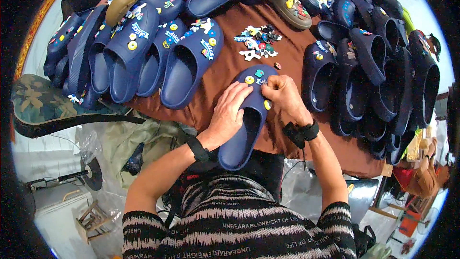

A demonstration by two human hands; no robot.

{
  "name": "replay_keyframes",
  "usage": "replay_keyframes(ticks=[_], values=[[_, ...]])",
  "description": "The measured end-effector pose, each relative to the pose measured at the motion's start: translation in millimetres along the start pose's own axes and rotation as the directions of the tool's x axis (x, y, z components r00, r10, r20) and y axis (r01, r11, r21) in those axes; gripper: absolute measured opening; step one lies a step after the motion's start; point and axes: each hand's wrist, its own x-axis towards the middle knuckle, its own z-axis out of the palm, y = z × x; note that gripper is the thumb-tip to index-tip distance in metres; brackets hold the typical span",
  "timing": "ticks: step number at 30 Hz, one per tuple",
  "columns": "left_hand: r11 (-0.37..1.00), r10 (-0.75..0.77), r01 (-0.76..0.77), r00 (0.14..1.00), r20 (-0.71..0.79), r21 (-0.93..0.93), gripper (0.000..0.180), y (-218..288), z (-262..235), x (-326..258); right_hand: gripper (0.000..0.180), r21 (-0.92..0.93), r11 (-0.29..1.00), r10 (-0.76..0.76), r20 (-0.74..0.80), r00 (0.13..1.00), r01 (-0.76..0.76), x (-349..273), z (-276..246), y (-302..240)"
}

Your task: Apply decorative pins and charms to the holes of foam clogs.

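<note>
In front of me a dark blue clog [238, 141] lies on the brown cloth, its toe pointing away and its heel near my body. My left hand [229, 112] grips its left side, fingers laid over the upper. Closed in a pinch, my right hand [283, 97] presses at the upper's right side; whatever its fingertips hold is hidden. On the upper show a teal shirt-shaped charm [259, 73], a yellow ring charm [249, 80], a lettered charm [261, 81] partly beside my right fingers, and another yellow charm [267, 104] below them.
Loose shoe charms [258, 42] are heaped beyond the clog, with a small brown one [278, 65] apart. Decorated blue clogs [184, 67] crowd the left, more clogs [355, 84] the right. A brown clog [123, 2] stands far left. A camouflage-patterned seat [52, 105] juts in at left.
</note>
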Motion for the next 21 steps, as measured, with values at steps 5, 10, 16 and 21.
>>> replay_keyframes(ticks=[5, 10, 16, 21], values=[[1.000, 0.012, -0.012, 1.000, -0.012, 0.012, 0.067, 2.3, 0.1, 0.5, 0.034, 0.076, 0.997, 0.026, -0.193, 0.981, -0.011, 23.6, -9.2, -4.3], [1.000, 0.003, -0.003, 1.000, 0.015, 0.017, 0.067, 2.8, -1.4, -0.3, 0.046, 0.190, 0.981, 0.068, -0.225, 0.972, -0.025, 66.0, -30.6, -7.2], [1.000, 0.013, -0.013, 1.000, 0.014, 0.025, 0.066, 0.9, -0.6, 0.2, 0.043, -0.316, 0.949, -0.064, -0.114, 0.991, 0.025, 23.3, -28.0, -6.3], [1.000, 0.021, -0.021, 1.000, -0.006, 0.011, 0.065, 0.1, -0.6, -0.5, 0.049, -0.448, 0.894, 0.012, -0.038, 0.999, -0.028, -41.0, 2.3, -32.5]])
